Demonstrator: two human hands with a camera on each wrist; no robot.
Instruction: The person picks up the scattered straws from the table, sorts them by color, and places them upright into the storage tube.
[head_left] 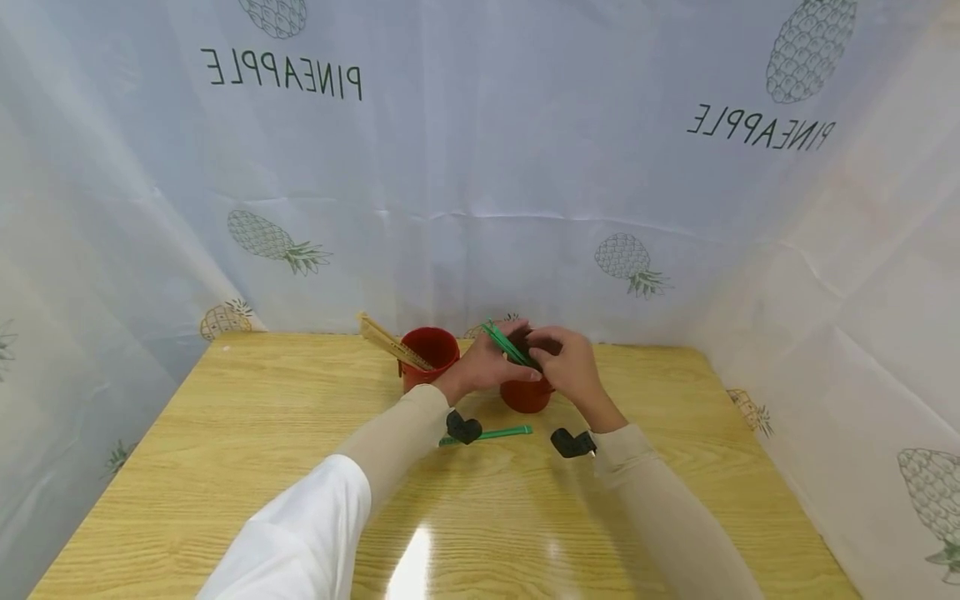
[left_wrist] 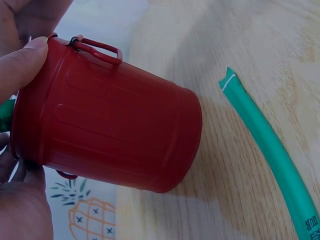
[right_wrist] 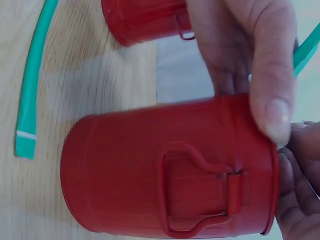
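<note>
My left hand (head_left: 486,364) holds a red bucket (left_wrist: 117,117) near its rim, the thumb lying along the rim's near side. Slim green packets (head_left: 507,342) poke out of that bucket's mouth beside the left hand. My right hand (head_left: 572,360) is bent over the mouth from the right, fingertips at the rim; what they touch inside is hidden. Another slim green packet (head_left: 504,432), printed with dark characters, lies on the table in front of the bucket. To the left stands a second red bucket (head_left: 422,381) with tan slim sticks (head_left: 393,342) leaning out.
The wood-grain table (head_left: 262,467) backs onto a pale curtain (head_left: 480,150) printed with pineapples. More curtain hangs along both sides. Small wire handles (right_wrist: 182,185) stick out from the sides of the held bucket.
</note>
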